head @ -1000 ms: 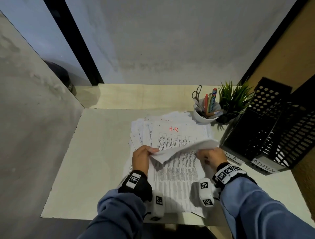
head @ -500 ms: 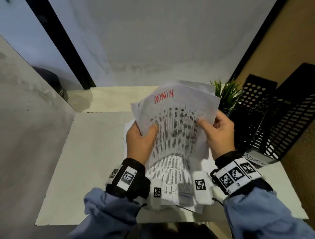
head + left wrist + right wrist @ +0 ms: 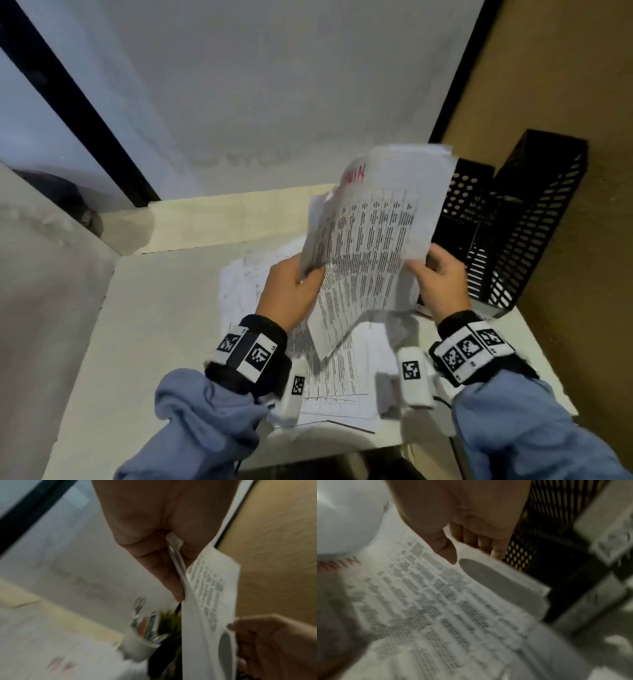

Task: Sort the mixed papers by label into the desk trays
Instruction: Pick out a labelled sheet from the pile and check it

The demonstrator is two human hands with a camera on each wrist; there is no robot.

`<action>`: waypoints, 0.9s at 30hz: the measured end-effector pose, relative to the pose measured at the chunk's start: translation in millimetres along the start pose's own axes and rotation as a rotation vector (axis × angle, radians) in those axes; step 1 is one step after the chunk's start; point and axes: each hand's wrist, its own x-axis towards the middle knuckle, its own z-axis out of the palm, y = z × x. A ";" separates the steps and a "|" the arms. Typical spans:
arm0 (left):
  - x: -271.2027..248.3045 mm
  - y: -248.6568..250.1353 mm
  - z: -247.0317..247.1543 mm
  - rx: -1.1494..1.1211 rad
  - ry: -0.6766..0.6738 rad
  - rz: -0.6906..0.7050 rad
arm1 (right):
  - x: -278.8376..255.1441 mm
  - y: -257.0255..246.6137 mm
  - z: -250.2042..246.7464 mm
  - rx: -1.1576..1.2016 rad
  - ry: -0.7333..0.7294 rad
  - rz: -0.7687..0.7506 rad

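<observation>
Loose paper pile (image 3: 274, 301) on the worktop (image 3: 164, 325) as landmark: lifted sheet (image 3: 373, 240) above its right part, left hand (image 3: 291, 298) and right hand (image 3: 442, 284) on either edge, desk trays (image 3: 507, 219) right of pile, pen cup (image 3: 140, 646) behind it.

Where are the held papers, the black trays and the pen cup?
held papers (image 3: 373, 236): head view, middle of printed table.
black trays (image 3: 534, 219): head view, perforated side wall.
pen cup (image 3: 137, 649): left wrist view, white side.
</observation>
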 end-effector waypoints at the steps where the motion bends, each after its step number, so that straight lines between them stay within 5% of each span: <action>1: 2.9 20.2 2.4 0.012 0.000 0.063 | 5.0 -2.4 -19.6 -0.023 0.074 -0.051; 5: 12.4 84.8 28.8 -0.042 0.005 0.270 | 20.6 -3.4 -93.7 -0.278 0.556 -0.206; 7: 18.5 105.4 54.1 -0.044 0.019 0.334 | 30.2 1.4 -117.8 -0.346 0.643 -0.123; 10: 28.7 121.5 102.6 -0.017 0.004 0.392 | 49.8 13.7 -136.5 -0.417 0.440 0.190; 12: 36.7 121.8 139.0 0.037 -0.013 0.349 | 61.3 24.0 -142.0 -0.509 0.326 0.271; 19: 50.9 115.3 230.0 0.210 -0.129 0.167 | 60.6 41.1 -143.5 -0.588 0.321 0.238; 27: 60.2 102.1 280.8 -0.047 -0.269 -0.153 | 57.4 47.7 -148.4 -0.634 0.283 0.178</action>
